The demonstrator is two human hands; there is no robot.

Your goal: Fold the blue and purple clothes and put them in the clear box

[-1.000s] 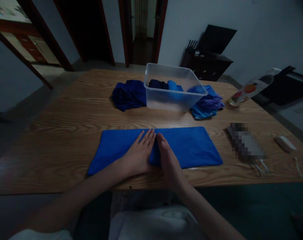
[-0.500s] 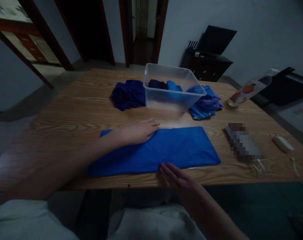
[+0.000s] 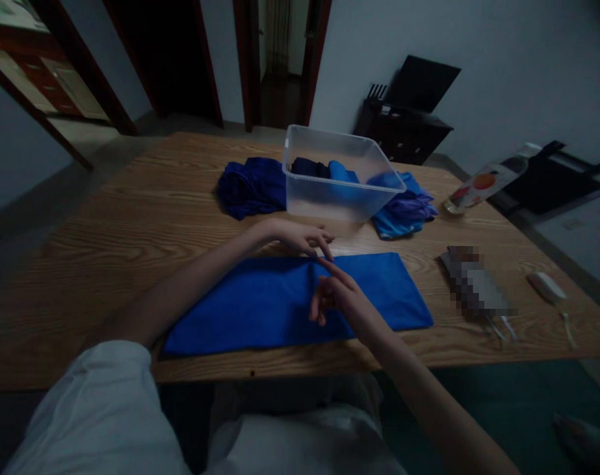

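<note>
A blue piece of folded fabric (image 3: 260,307) lies flat in a long strip along the near side of the table; its exact kind cannot be made out. At its far edge, my left hand (image 3: 302,237) has fingers bent downward and apart, with nothing visible in them. My right hand (image 3: 338,293) is over the middle of the fabric, its index finger stretched toward the left fingertips and the other fingers loosely curled. The fingertips of both hands meet or overlap in view near the far edge; I cannot tell whether they touch the fabric.
Beyond the fabric stands a clear plastic bin (image 3: 339,201) with rolled dark and blue cloth inside. Dark blue cloth (image 3: 253,188) lies left of it, blue-purple cloth (image 3: 406,211) right. A bottle (image 3: 485,185), a blurred packet (image 3: 478,284) and a small white object (image 3: 547,287) occupy the table's (image 3: 126,231) right side.
My left hand has moved slightly forward off the fabric's middle to its far edge. My right hand has moved from the near edge up over the fabric toward the left hand.
</note>
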